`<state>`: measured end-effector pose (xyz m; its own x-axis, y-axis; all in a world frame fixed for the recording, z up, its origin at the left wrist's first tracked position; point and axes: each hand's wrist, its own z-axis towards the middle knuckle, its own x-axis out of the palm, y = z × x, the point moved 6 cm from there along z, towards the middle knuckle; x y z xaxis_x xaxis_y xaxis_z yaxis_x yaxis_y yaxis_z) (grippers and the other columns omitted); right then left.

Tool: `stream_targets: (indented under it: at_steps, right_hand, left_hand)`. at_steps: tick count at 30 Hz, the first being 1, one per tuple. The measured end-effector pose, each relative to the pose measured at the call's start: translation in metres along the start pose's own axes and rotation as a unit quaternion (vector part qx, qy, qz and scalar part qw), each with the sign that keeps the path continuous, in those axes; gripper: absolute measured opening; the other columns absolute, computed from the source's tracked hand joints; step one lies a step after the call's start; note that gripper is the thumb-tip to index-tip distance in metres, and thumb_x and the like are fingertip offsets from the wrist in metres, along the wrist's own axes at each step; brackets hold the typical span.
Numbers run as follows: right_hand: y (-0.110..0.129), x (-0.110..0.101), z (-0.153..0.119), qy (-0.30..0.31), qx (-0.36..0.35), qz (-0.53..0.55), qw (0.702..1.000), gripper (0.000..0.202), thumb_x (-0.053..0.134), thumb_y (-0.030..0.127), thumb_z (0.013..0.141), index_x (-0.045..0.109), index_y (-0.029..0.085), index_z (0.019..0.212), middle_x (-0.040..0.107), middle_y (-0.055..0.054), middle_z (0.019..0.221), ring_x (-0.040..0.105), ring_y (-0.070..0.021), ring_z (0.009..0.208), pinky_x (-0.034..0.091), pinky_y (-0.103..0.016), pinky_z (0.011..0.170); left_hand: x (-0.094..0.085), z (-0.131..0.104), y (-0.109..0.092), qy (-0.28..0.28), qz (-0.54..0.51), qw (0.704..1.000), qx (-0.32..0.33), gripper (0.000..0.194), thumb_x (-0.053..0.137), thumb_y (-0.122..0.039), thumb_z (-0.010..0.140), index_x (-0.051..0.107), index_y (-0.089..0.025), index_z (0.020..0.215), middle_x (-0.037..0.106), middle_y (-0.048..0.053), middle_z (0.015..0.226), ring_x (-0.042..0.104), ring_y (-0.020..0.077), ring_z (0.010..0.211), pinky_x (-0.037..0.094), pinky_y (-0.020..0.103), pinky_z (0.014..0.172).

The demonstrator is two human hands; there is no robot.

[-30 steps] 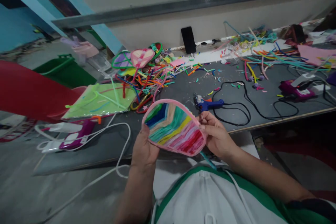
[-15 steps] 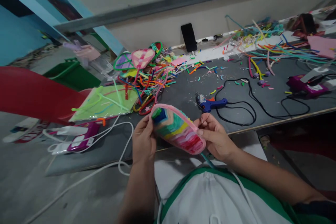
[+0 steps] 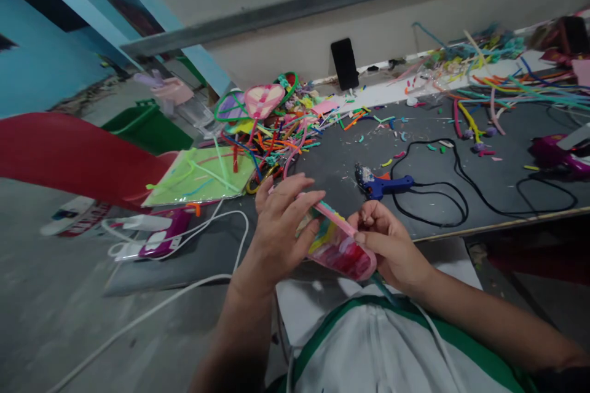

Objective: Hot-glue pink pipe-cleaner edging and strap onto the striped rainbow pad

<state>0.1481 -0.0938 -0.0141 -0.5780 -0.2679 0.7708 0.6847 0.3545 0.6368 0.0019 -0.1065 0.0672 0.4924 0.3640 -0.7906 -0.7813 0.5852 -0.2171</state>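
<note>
A leaf-shaped pipe-cleaner piece (image 3: 343, 252) in rainbow stripes, rimmed with a fuzzy pink pipe cleaner, is held above my lap, in front of the table edge. My left hand (image 3: 283, 230) lies across its left part, back of the hand up, fingers curved over the pink rim and covering much of the stripes. With thumb and bent fingers, my right hand (image 3: 385, 245) pinches the pink rim near the right end. Just beyond my right hand rests a blue glue gun (image 3: 385, 184), its nozzle end pointing left.
Cut pipe cleaners (image 3: 276, 138) are heaped at the back left beside heart-shaped pieces (image 3: 262, 100). A phone (image 3: 345, 64) leans on the wall. Black cord (image 3: 454, 159) loops across the table (image 3: 332, 159). Purple power strips (image 3: 168, 232) lie left and right, near a green sheet (image 3: 203, 178).
My left hand has shifted from the left end of the striped piece to over its top edge, covering more of it. My right hand keeps its pinch. The camera view has swung slightly left.
</note>
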Motion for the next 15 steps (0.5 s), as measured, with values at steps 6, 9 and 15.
stream_targets:
  at_steps: [6,9,15]
  right_hand:
    - [-0.002,-0.004,-0.005,-0.002,0.034,0.015,0.999,0.033,0.075,0.011,0.064,0.048,0.021,0.08,0.06,0.004,0.075,0.05,-0.0079,0.057,0.038,-0.018,0.052]
    - [-0.006,-0.008,-0.008,-0.003,0.062,0.021,0.998,0.033,0.075,0.01,0.063,0.048,0.021,0.079,0.06,0.004,0.074,0.05,-0.0075,0.056,0.037,-0.017,0.051]
    - [-0.016,-0.009,-0.012,0.024,0.12,0.04,0.992,0.03,0.072,0.009,0.064,0.051,0.02,0.082,0.062,0.004,0.075,0.05,-0.0071,0.055,0.037,-0.017,0.05]
  left_hand:
    - [-0.002,0.002,0.002,0.093,-0.014,0.995,0.018,0.029,0.055,-0.009,0.084,0.054,-0.018,0.112,0.057,0.009,0.112,0.054,0.0212,0.11,0.045,0.034,0.097]
    - [-0.005,0.002,-0.009,0.15,-0.016,0.988,0.041,0.026,0.054,-0.012,0.086,0.053,-0.018,0.112,0.057,0.009,0.111,0.056,0.0198,0.106,0.046,0.031,0.092]
    - [-0.003,-0.005,-0.022,0.217,0.017,0.97,0.106,0.031,0.05,-0.013,0.089,0.052,-0.021,0.118,0.06,0.008,0.107,0.058,0.0188,0.095,0.047,0.028,0.08]
